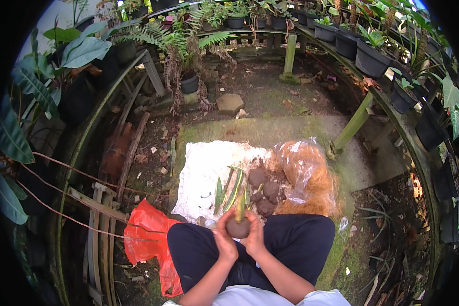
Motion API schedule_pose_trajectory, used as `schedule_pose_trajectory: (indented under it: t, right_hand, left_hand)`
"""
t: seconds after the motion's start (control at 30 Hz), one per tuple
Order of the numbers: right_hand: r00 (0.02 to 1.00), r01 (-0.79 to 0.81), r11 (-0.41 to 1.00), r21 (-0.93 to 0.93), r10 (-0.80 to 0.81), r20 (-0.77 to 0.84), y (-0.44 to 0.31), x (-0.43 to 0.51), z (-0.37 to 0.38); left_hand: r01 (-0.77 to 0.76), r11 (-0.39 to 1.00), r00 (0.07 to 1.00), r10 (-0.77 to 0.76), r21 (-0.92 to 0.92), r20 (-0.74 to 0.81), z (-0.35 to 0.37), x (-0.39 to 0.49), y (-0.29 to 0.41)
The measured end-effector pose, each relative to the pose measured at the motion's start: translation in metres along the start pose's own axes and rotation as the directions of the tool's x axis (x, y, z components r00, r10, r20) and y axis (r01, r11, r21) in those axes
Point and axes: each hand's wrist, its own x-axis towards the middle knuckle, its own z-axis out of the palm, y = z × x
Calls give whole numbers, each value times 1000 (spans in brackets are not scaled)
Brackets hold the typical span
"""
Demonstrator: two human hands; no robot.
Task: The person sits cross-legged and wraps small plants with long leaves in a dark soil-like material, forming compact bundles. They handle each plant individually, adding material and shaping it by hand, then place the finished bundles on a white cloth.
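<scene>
Between my left hand (225, 237) and my right hand (255, 234), over my lap, is a round ball of dark soil (238, 228). A yellow-green leaf cutting (240, 205) stands upright out of its top. Both palms are cupped around the ball's sides. Beyond my knees a white sheet (202, 160) is spread out, with several variegated snake plant leaves (235, 189) on it. To their right sit several dark soil balls (258, 178). A clear plastic bag of brown coconut fiber (310, 168) lies at the sheet's right side, with loose fiber below it.
A red plastic bag (149, 229) lies left of my knee, by wooden slats (99, 229). Potted plants on benches (401, 126) surround the ground on both sides and ahead. A stone (230, 104) lies beyond the sheet; a green post (354, 121) stands at right.
</scene>
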Motion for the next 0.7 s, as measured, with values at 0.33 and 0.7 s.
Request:
schedule_pose_trajectory:
  t: [0.33, 0.7]
  right_hand:
    - [983, 95, 992, -77, -81, 163, -4, 24, -11]
    - [968, -170, 980, 106, 147, 202, 37, 0, -6]
  left_hand:
    - [435, 818, 901, -395, -377, 181, -18, 17, 9]
    - [379, 925, 918, -381, -41, -109, -18, 31, -27]
